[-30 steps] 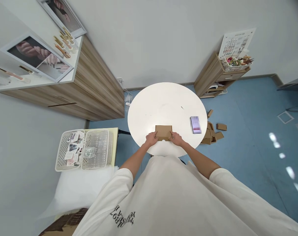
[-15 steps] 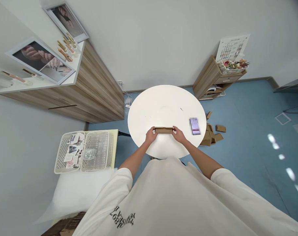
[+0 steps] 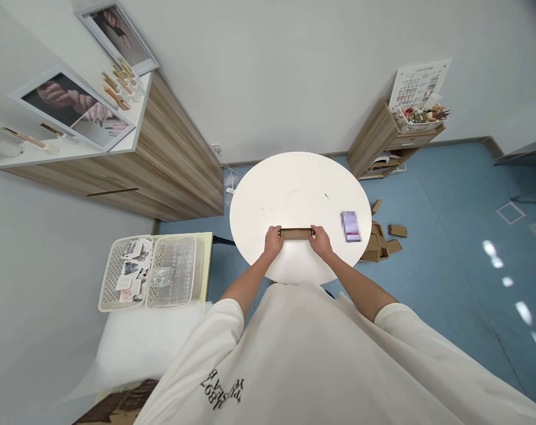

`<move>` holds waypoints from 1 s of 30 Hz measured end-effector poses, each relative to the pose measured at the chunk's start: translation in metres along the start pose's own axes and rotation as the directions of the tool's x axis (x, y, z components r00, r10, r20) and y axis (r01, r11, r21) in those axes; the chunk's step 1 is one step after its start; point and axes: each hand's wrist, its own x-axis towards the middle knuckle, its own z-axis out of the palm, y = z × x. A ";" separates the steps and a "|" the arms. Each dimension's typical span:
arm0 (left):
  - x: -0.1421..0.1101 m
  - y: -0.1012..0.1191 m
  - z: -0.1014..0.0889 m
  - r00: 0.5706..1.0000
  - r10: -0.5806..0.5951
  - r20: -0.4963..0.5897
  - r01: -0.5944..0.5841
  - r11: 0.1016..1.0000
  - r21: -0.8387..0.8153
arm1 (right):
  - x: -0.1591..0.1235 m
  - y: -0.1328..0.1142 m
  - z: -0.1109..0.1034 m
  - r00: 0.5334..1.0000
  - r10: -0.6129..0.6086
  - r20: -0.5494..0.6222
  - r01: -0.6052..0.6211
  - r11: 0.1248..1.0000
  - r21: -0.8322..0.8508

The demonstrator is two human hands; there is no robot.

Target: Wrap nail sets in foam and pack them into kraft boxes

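Note:
A small brown cardboard box [image 3: 296, 234] rests near the front of the round white table [image 3: 294, 177], its long side running left to right. My left hand [image 3: 274, 241] is closed on the box's left end. Around the right end, the fingers of my right hand [image 3: 320, 241] are closed in the same way. A dark line runs along the box's far upper edge; what lies inside it cannot be made out. To the right of my right hand, a blurred purple item [image 3: 350, 226] lies on the table.
Several brown cardboard boxes [image 3: 376, 245] lie on the blue floor right of the table. Two white baskets [image 3: 152, 274] stand at the left. A wooden cabinet [image 3: 179, 153] is at the back left, a small wooden cabinet [image 3: 374, 141] at the back right.
Both hands have shifted their grip at the box's ends, with the fingers now further over its far corners. The box stays in nearly the same place.

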 end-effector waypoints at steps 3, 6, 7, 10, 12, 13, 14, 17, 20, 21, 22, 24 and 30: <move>0.000 -0.003 0.002 0.999 0.045 0.012 -0.045 0.999 0.015 | -0.002 -0.001 -0.002 1.000 -0.020 0.011 0.020 0.998 -0.052; -0.001 -0.006 0.002 0.996 0.087 0.010 -0.088 0.995 0.051 | -0.004 -0.004 -0.004 0.999 -0.030 0.034 0.033 0.993 -0.110; -0.001 -0.006 0.002 0.995 0.099 0.008 -0.100 0.993 0.058 | -0.004 -0.006 -0.005 0.999 -0.026 0.045 0.032 0.991 -0.128; -0.002 -0.005 0.000 0.993 0.117 0.013 -0.118 0.990 0.073 | -0.005 -0.012 -0.009 0.997 -0.005 0.079 0.019 0.984 -0.176; -0.002 -0.003 -0.002 0.993 0.114 0.022 -0.116 0.990 0.084 | -0.004 -0.015 -0.010 0.995 0.001 0.098 0.020 0.978 -0.209; -0.002 -0.002 -0.002 0.993 0.112 0.026 -0.114 0.989 0.090 | -0.003 -0.017 -0.011 0.994 0.001 0.106 0.024 0.974 -0.227; -0.002 -0.001 -0.003 0.993 0.111 0.028 -0.113 0.989 0.096 | -0.002 -0.017 -0.011 0.993 0.000 0.114 0.028 0.970 -0.242; -0.004 0.001 -0.006 0.993 0.118 0.031 -0.120 0.987 0.105 | -0.001 -0.017 -0.010 0.992 -0.013 0.127 0.048 0.961 -0.272; -0.006 0.001 -0.007 0.990 0.140 0.033 -0.143 0.984 0.103 | -0.004 -0.014 -0.008 0.992 -0.072 0.108 0.101 0.953 -0.286; -0.007 0.000 -0.006 0.988 0.149 0.030 -0.151 0.984 0.099 | -0.005 -0.012 -0.007 0.990 -0.096 0.099 0.120 0.950 -0.287; -0.007 -0.001 -0.006 0.987 0.157 0.023 -0.158 0.983 0.094 | -0.006 -0.011 -0.006 0.989 -0.114 0.091 0.136 0.948 -0.287; -0.007 -0.003 -0.005 0.986 0.165 0.006 -0.165 0.984 0.075 | -0.006 -0.007 -0.004 0.987 -0.135 0.083 0.153 0.948 -0.278; -0.006 -0.007 -0.007 0.978 0.206 0.038 -0.208 0.976 0.070 | -0.003 -0.001 -0.005 0.982 -0.156 0.103 0.178 0.949 -0.261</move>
